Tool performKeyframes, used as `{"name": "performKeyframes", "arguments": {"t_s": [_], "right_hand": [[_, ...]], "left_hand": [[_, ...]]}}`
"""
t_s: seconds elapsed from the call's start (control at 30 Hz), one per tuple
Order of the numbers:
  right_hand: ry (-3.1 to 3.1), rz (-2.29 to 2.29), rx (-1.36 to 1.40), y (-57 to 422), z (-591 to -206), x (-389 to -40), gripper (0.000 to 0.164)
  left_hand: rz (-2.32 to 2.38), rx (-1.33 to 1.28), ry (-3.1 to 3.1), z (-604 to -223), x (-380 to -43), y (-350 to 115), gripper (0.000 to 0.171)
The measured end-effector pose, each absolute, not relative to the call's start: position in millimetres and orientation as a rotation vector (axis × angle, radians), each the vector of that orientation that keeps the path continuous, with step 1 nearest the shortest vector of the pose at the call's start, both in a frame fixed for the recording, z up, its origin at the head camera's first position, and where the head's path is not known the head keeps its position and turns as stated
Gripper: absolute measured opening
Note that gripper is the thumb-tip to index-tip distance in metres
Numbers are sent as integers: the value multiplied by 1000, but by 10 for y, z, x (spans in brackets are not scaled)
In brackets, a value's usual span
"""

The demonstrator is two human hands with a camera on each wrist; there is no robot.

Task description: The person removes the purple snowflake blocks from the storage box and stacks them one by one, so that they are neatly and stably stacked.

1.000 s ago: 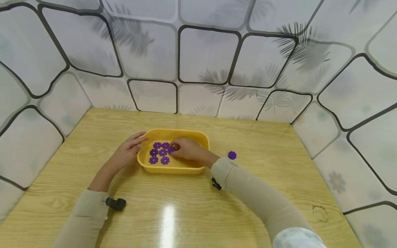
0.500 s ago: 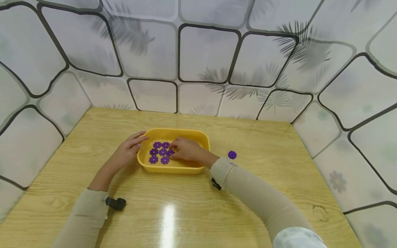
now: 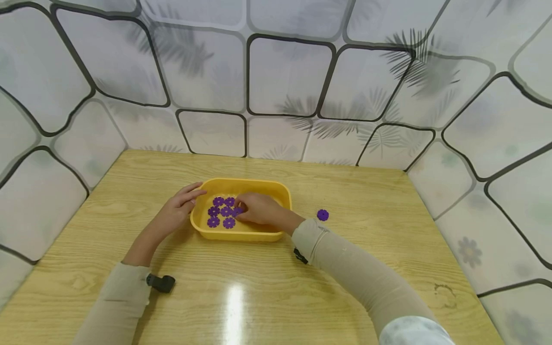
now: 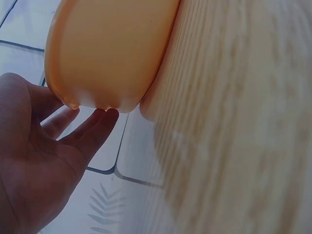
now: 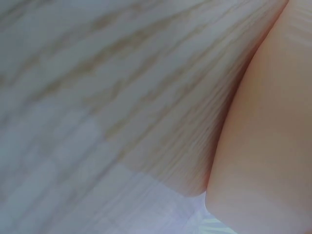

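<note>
Inside the yellow plastic basin (image 3: pixel 247 236), my right hand (image 3: pixel 260 209) reaches down and pinches a purple snowflake disc (image 3: pixel 236 211) between thumb and fingers. Several more purple snowflake discs (image 3: pixel 226 211) lie flat on the basin floor just left of it, grouped in short rows. At the basin's left end, my left hand (image 3: pixel 173 213) holds the rim, with a finger over the edge and other fingertips against the outer wall. The left wrist view shows those fingertips (image 4: pixel 111 116) touching the basin's end wall. Only the basin's outside (image 5: pixel 263 131) and tabletop fill the right wrist view.
One loose purple disc (image 3: pixel 323 215) lies on the wooden table (image 3: pixel 276 287), right of the basin. Patterned wall panels (image 3: pixel 284 76) enclose the table's back and sides. A dark C-shaped mark (image 3: pixel 445 296) is on the table at the right.
The right hand's fingers shift slightly around the disc they pinch. The left hand, the basin and the loose disc on the table stay in place.
</note>
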State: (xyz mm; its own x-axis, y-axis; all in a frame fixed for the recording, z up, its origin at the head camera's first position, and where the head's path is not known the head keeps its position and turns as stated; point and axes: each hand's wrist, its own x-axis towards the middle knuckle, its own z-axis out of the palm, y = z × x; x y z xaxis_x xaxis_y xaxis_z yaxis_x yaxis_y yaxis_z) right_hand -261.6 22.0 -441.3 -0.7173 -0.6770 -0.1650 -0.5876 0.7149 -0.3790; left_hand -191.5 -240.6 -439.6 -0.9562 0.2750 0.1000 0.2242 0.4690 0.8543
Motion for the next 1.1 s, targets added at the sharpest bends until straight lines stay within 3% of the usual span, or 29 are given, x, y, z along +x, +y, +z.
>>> {"name": "performKeyframes", "arguments": {"t_s": [0.4, 1.1], "right_hand": [[2621, -363, -1107, 224, -4381, -2588, 39], [2702, -508, -984, 305, -4271, -2554, 45]], "left_hand": [[1537, 439, 2636, -4371, -1888, -2399, 40], [1544, 415, 2641, -4388, -1877, -2379, 39]]}}
